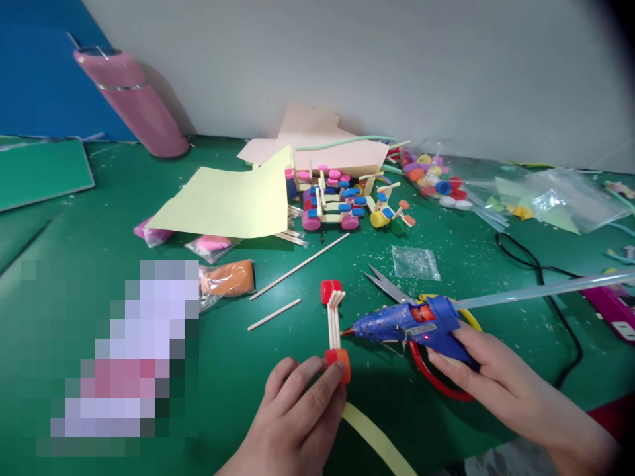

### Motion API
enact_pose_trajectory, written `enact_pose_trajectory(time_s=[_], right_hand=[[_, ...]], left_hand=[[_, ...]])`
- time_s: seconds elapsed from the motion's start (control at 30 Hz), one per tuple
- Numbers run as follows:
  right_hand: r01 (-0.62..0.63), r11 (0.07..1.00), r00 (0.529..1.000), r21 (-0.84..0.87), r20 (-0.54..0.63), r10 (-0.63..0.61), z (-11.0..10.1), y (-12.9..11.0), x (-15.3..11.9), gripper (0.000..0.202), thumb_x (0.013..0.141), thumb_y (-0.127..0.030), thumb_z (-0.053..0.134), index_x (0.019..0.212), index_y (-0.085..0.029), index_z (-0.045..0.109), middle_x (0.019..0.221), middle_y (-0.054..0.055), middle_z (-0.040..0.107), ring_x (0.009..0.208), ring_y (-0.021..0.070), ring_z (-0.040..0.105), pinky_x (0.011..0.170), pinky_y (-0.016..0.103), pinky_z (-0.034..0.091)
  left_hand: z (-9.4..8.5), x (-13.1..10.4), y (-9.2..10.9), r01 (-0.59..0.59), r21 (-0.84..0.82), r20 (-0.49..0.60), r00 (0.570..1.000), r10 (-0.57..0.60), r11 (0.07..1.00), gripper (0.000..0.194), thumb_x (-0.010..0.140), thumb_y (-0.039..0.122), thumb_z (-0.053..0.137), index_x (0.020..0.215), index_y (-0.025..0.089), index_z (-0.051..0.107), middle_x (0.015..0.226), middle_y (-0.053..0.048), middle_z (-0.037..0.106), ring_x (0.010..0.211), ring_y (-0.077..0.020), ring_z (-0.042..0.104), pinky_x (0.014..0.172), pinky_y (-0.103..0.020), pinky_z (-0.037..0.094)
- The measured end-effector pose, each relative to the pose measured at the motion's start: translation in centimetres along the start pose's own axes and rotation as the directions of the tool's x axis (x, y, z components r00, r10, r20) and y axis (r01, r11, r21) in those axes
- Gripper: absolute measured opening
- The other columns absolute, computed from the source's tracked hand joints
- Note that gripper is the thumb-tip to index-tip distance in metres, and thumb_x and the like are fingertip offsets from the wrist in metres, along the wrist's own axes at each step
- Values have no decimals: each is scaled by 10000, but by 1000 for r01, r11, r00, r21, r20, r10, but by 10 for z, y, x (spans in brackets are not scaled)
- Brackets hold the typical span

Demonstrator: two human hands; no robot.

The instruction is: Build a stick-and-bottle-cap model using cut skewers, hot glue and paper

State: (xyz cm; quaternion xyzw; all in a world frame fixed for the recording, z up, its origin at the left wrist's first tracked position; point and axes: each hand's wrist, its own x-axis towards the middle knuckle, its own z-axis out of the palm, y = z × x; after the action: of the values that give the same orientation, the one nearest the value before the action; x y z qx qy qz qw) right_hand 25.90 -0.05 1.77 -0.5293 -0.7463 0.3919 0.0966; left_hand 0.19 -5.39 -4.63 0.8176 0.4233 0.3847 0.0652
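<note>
My left hand point(307, 403) pinches the near end of a small craft car point(333, 324) made of pale wooden sticks, with red and orange bottle caps as wheels. A red cap point(331, 291) sits at its far end. In my right hand point(496, 370) is a blue hot glue gun point(407, 325), its indicator light glowing red. The nozzle tip is at the sticks near the orange cap; whether it touches them is hard to tell. A long clear glue stick point(546, 289) juts from the gun's back. Scissors point(426, 373) with red and yellow handles lie beneath the gun.
Two loose wooden sticks point(300, 266) lie ahead. Further back are finished cap-wheeled models point(332, 205), yellow paper point(223, 201), a bag of caps point(436, 175) and a pink flask point(133, 99). Packaged orange clay point(228, 277) sits left; a black cable point(540, 271) runs at right.
</note>
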Motion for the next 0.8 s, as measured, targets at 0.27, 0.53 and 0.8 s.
enact_pose_trajectory(time_s=[0.27, 0.53, 0.8], right_hand=[[-10, 1000, 999, -28, 31, 10, 0, 3, -2, 323, 885, -309, 445, 1202, -256, 471, 1090, 50, 599, 910, 199, 585, 811, 298, 485], [-29, 1000, 999, -5, 36, 29, 0, 4, -3, 350, 875, -324, 456, 1214, -238, 474, 964, 49, 635, 830, 200, 600, 744, 288, 506], [-29, 999, 999, 14, -19, 29, 1, -1, 8, 349, 881, -341, 436, 1210, -226, 456, 939, 49, 603, 806, 196, 577, 736, 289, 491]], left_hand=[[-2, 1, 1, 28, -6, 17, 999, -28, 1000, 252, 888, 117, 415, 990, 162, 641, 1013, -39, 694, 989, -180, 547, 945, -360, 301], [-3, 1, 1, 33, -36, 38, 999, -31, 999, 255, 890, 111, 409, 980, 149, 644, 1037, -42, 685, 993, -187, 546, 941, -361, 303], [-2, 0, 1, 66, -68, 33, 997, -64, 996, 263, 889, 108, 407, 1003, 167, 636, 1023, -41, 689, 995, -167, 553, 950, -346, 296]])
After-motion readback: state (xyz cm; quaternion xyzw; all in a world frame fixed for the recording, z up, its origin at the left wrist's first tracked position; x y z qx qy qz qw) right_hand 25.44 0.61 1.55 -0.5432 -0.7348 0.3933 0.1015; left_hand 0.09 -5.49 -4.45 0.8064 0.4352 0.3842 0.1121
